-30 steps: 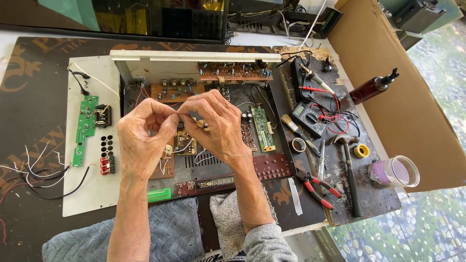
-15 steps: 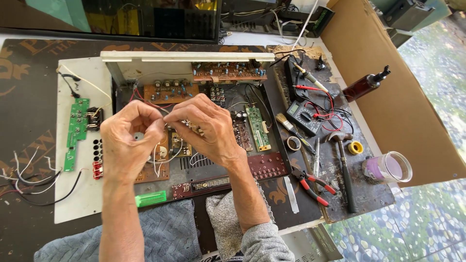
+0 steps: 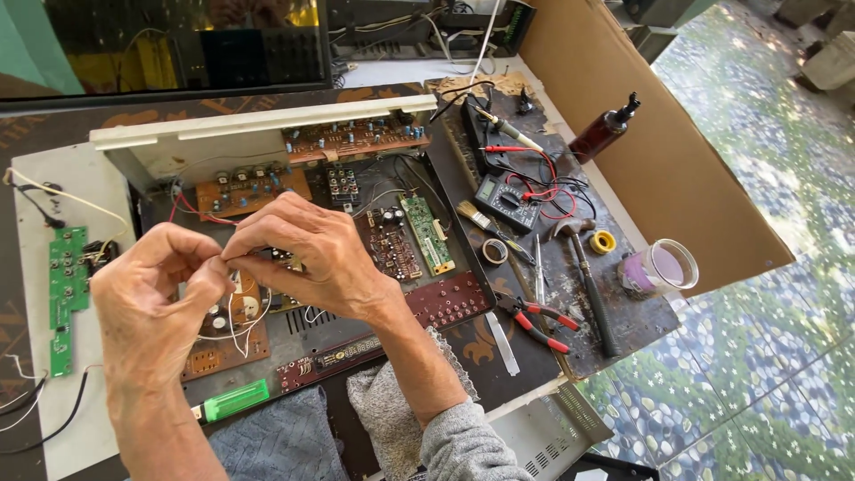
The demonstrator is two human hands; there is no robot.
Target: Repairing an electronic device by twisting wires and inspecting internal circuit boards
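My left hand (image 3: 156, 307) and right hand (image 3: 303, 254) pinch thin white wires (image 3: 233, 316) together over the open amplifier (image 3: 356, 223); they hang loose, not joined yet.

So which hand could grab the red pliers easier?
Probably the right hand. The red pliers lie on its side of the open chassis, while the left hand sits farther away. Both hands pinch thin white wires.
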